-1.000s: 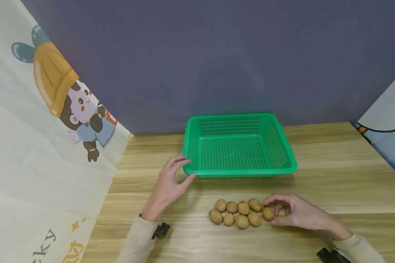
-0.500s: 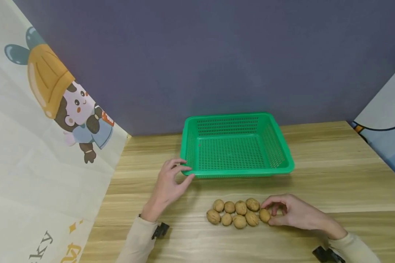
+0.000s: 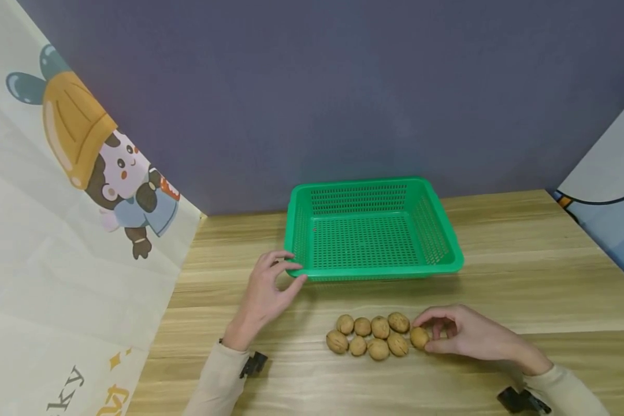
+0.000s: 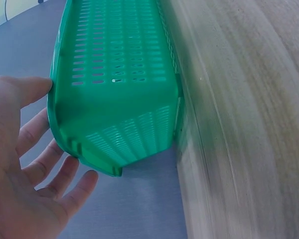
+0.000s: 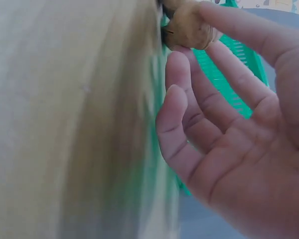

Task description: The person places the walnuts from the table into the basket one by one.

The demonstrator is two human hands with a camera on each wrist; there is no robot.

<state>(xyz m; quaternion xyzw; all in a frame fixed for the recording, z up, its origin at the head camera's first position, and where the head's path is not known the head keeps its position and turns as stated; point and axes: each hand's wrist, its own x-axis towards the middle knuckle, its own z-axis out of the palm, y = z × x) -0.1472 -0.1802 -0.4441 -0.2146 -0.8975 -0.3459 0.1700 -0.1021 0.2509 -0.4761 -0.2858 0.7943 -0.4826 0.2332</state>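
The left hand (image 3: 265,297), with fingers spread, touches the perforated green plastic basket (image 3: 374,271) at its eight o'clock corner; the right hand (image 3: 468,334), I see, pinches one roundish, rough walnut (image 3: 419,338).

Our head view looks down at the green basket (image 3: 364,242); both wrist views see it turned sideways, the left nearer. All three share it.

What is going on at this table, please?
A person's right hand pinches one walnut at the right end of two rows. The other eight walnuts lie on the table in front of a green basket. The left hand touches the basket's near left corner.
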